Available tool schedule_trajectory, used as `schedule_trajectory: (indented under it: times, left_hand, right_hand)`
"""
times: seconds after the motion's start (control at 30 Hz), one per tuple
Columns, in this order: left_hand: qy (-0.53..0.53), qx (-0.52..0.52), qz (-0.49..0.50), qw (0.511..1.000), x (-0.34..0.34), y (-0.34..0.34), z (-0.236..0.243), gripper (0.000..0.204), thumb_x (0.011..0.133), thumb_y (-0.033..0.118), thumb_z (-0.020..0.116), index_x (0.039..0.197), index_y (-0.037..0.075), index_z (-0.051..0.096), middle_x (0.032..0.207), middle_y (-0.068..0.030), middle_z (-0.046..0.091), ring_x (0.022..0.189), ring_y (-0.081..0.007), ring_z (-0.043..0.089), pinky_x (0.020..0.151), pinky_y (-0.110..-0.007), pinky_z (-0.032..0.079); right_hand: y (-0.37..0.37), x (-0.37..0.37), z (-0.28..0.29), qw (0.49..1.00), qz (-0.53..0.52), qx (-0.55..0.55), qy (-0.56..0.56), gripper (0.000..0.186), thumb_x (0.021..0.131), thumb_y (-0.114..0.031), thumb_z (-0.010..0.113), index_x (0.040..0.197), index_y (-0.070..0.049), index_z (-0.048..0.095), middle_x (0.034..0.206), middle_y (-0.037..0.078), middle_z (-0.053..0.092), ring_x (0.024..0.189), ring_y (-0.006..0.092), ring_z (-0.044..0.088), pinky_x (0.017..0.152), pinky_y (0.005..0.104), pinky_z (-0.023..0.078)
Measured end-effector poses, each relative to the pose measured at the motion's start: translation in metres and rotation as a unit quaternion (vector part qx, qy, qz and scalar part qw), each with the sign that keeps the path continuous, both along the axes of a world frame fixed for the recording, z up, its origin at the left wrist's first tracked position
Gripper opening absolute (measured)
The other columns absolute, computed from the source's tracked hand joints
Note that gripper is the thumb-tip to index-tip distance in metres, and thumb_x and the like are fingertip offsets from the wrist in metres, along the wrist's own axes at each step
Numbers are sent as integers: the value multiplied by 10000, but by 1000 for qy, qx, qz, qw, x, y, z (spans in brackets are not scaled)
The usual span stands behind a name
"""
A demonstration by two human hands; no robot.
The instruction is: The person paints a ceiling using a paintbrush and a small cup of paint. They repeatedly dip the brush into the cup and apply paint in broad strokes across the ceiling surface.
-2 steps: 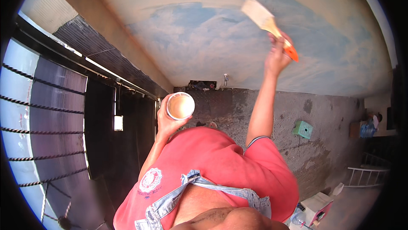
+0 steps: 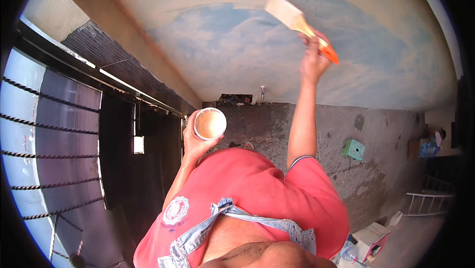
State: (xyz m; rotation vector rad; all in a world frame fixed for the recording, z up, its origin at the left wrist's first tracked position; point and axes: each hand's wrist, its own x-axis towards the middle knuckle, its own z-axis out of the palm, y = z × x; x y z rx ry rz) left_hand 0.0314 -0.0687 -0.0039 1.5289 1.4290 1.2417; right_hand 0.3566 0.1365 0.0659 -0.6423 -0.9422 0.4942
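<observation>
Saw dark twisted bars (image 2: 64, 154) at far left, across a ribbed grey panel (image 2: 74, 119). Then logged a brown ledge (image 2: 126, 30) slanting down toward the middle. Had the left hand (image 2: 194, 138) curled around the side of a white-rimmed cup (image 2: 211, 139), grasping firmly enough to hold it up, mouth toward the camera, above the floor and just beyond a red shirt (image 2: 237, 174). Spotted creamy liquid (image 2: 210, 124) inside. Noted a painted wall (image 2: 213, 45) beyond, in cloudy blue, white and beige, with a dark recess (image 2: 235, 99) low down and a small tap (image 2: 263, 91) just right of it. Held a wide flat brush (image 2: 299, 21) up at the wall in the right hand (image 2: 312, 59), fingers closed around the handle near its orange end, pale bristles pointing up and left. Could not tell whether bristles-to-wall contact existed. Further right, marked grey floor (image 2: 326, 129), a green stool (image 2: 354, 149) well apart from both hands, a pale box (image 2: 371, 235) near the lower edge, then a blue water jug (image 2: 429, 149) and a white metal rack (image 2: 429, 203) at far right.
</observation>
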Motion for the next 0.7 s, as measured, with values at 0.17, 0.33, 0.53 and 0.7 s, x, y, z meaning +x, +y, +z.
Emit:
schedule_trajectory:
  times: [0.17, 0.33, 0.53, 0.7]
  left_hand:
    - [33, 14, 26, 999, -4, -5, -6, 908, 573, 168, 968, 1357, 33, 532, 1234, -130, 694, 1167, -249, 672, 1017, -403, 531]
    - [13, 19, 35, 999, -5, -8, -4, 900, 570, 173, 965, 1349, 38, 537, 1219, -132, 698, 1154, -255, 680, 1009, -403, 536]
    - [21, 20, 34, 999, -5, -7, -3, 898, 572, 174, 965, 1348, 36, 536, 1216, -125, 701, 1144, -252, 686, 1007, -399, 540]
    - [21, 17, 14, 1000, -3, -2, -7, 896, 574, 171, 965, 1347, 31, 535, 1239, -125, 693, 1164, -256, 677, 1022, -398, 531]
  right_hand:
    - [36, -59, 20, 993, 108, 21, -36, 204, 1020, -110, 650, 1142, 54, 654, 1091, 163, 729, 887, 236, 754, 802, 298, 601]
    - [53, -27, 17, 996, 83, 5, -31, 224, 1020, -103, 646, 1174, 60, 642, 1115, 167, 719, 899, 251, 749, 804, 303, 602]
    - [46, 78, 14, 1000, 9, 0, 0, 240, 1015, -81, 645, 1207, 60, 618, 1130, 167, 703, 912, 238, 736, 822, 292, 595]
    - [30, 158, 15, 995, -94, 11, 0, 250, 1007, -79, 656, 1182, 96, 620, 1079, 177, 711, 885, 236, 748, 806, 285, 601]
